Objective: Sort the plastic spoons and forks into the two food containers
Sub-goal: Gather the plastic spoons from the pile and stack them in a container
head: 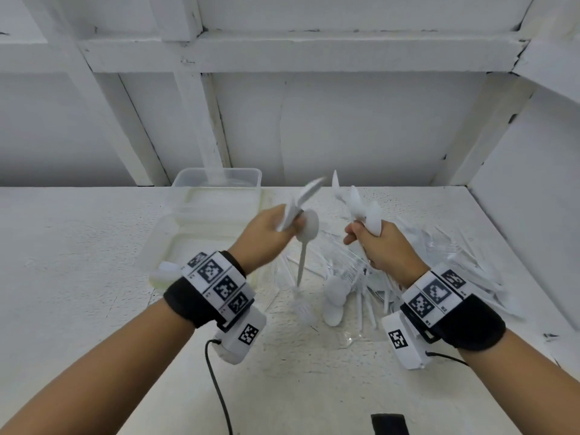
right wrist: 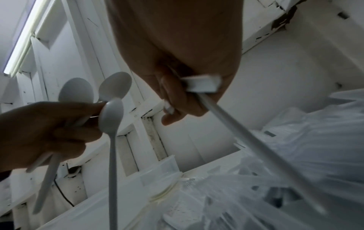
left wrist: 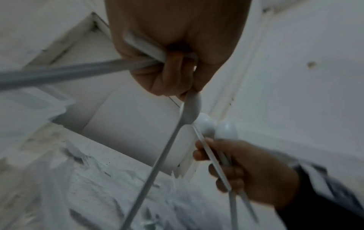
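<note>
Fingers of the left hand (head: 266,233) were curled around a few spoons (head: 306,199), one dangling bowl-up, while the right hand (head: 381,246) gripped its own spoons (head: 361,205) over the pile (head: 361,277). Best bet was to square the handles first, then drop them in the container (head: 216,189) just left. Second container was blurry, probably the tray in front of it.

White-painted table (head: 78,246) backed by a white timber-framed wall (head: 345,130).
</note>
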Demonstrator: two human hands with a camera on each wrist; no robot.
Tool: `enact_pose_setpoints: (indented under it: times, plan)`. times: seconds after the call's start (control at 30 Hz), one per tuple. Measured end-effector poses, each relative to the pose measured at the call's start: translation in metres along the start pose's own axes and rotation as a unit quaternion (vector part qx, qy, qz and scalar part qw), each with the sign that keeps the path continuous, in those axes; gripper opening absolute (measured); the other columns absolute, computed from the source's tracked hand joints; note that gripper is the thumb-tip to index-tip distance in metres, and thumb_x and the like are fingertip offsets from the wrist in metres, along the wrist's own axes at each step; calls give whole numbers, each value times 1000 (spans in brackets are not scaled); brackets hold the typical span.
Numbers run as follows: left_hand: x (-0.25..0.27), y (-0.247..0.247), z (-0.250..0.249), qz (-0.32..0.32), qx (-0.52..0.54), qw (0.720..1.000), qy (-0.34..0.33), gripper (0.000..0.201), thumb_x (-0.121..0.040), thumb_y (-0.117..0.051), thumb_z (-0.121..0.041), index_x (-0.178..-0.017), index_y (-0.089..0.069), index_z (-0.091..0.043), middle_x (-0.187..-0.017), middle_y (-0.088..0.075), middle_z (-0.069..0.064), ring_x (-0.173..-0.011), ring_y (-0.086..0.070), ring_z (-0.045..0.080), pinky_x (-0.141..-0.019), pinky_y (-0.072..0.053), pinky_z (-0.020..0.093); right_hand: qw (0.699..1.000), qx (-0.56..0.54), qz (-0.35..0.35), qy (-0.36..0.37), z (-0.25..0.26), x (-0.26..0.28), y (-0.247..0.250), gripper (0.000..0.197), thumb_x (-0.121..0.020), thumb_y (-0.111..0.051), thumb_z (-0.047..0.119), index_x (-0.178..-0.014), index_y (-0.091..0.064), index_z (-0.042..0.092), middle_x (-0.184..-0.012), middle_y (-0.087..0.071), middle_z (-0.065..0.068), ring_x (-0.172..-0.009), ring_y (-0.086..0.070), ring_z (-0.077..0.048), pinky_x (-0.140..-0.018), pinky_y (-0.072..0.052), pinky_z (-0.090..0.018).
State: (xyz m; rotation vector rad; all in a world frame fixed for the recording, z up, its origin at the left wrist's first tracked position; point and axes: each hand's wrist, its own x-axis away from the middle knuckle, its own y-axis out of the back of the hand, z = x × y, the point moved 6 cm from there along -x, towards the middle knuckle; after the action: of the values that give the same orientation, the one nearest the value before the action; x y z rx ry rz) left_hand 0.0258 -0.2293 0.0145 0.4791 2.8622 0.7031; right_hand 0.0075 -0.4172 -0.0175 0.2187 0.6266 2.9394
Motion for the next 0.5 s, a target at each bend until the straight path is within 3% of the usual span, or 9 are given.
enact_pose_setpoints:
  times: [0.1,0.17,0.3,0.4,0.5]
  plan:
    - [0,10,10,-14,223,972,78,15,-98,-46,-18,-86,-54,-14,-49,-35,-11,-40,-27,4,-39,-20,16,999,-14,22,25,13,5,-13,26,-97,-45,25,-78,-62,25,-88,-69,8,-48,-50,3,-51,-35,-13]
    - [1,8,11,-8,291,952,97,16,-98,-44,-15,-83,-50,-15,-49,-33,-11,-40,-24,4,-39,-15,17,998,-24,37,38,21,7,-25,22,-98,-45,24,-82,-61,23,-76,-69,8,-40,-45,1,-43,-33,-8]
    - [6,1,17,-7,341,931,127,16,-98,-43,-13,-84,-49,-16,-51,-37,-11,-40,-24,4,-38,-15,16,991,-117,34,49,34,8,-37,19,-95,-50,25,-84,-61,15,-57,-51,3,-39,-37,-2,-38,-31,-14]
    - [8,-2,22,-9,348,927,141,14,-98,-44,-14,-85,-50,-14,-53,-36,-9,-40,-24,4,-37,-16,16,989,-127,46,65,43,9,-45,26,-91,-58,31,-67,-56,20,-46,-46,9,-37,-39,-1,-38,-30,-15]
    - [9,0,24,-17,337,931,142,10,-98,-44,-14,-92,-53,-12,-53,-41,-10,-40,-25,4,-38,-17,16,990,-104,52,86,48,9,-50,31,-90,-59,23,-61,-52,19,-43,-47,10,-36,-42,0,-37,-31,-13]
